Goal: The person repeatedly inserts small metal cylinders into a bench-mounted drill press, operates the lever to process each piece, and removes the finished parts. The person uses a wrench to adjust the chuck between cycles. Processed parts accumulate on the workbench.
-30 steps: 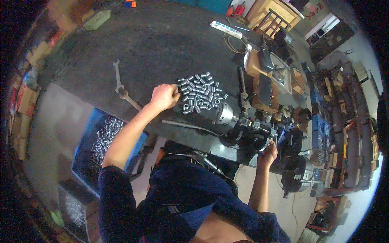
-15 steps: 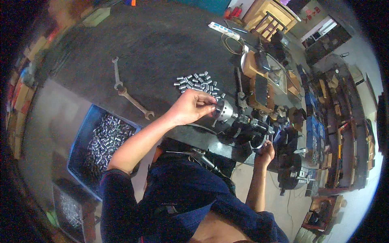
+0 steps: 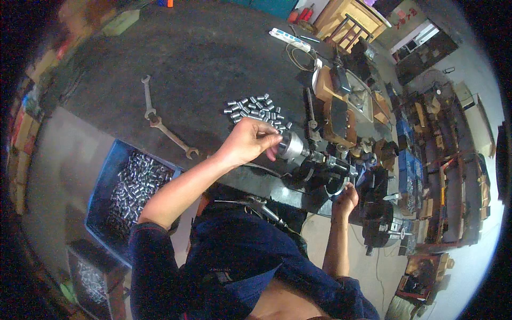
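Now the right hand (image 3: 346, 200) is resting at a curved handle (image 3: 337, 193), right of centre; I cannot tell whether its fingers are clamping it. The left hand (image 3: 249, 143) is working at the face of a metal chuck (image 3: 294, 148) near the centre, thumb and forefinger standing close together; whether they are pinching something is hidden. Farther, small metal cylinders (image 3: 256, 111) are lying piled on the dark tabletop (image 3: 202, 58).

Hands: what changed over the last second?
The left hand moved right and toward the wearer, from the parts pile to the chuck; can't tell if it holds a part. Right hand stays right of the chuck; wrenches lie as before.
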Demonstrator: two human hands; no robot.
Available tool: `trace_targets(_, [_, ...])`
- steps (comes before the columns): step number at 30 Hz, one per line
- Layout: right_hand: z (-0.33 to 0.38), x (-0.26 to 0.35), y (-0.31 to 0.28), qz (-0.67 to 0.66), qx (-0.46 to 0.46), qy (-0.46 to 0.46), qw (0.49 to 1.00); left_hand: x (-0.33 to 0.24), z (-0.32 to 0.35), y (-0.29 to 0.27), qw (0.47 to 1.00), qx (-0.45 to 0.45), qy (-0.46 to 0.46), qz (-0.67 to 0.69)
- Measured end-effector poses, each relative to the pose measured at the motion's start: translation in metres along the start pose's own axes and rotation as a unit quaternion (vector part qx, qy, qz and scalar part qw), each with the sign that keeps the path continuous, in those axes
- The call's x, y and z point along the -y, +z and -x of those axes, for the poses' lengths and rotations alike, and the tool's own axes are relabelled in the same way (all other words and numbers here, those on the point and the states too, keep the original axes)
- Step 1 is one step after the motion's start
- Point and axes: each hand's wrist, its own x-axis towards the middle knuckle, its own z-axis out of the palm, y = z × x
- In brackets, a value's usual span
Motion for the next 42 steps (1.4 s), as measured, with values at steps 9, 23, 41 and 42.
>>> trace_targets(9, [0.021, 0.035, 0.001, -0.018, 0.043, 0.007, 0.999, 0.003, -0.007, -0.001, 0.998, 0.032, 0.055, -0.002])
trace_targets(23, [-0.077, 0.051, 0.067, 0.043, 0.018, -0.122, 0.991, 0.003, 0.003, 0.018, 0.980, -0.075, -0.015, -0.184])
trace_targets(41, [-0.020, -0.006, 0.001, -0.098, 0.033, 0.058, 0.993, 0.023, -0.004, 0.018, 0.979, -0.065, 0.008, -0.194])
trace_targets(42, [-0.018, -0.007, -0.008, -0.060, 0.016, 0.064, 0.996, 0.023, -0.003, 0.019, 0.976, -0.066, 0.030, -0.207])
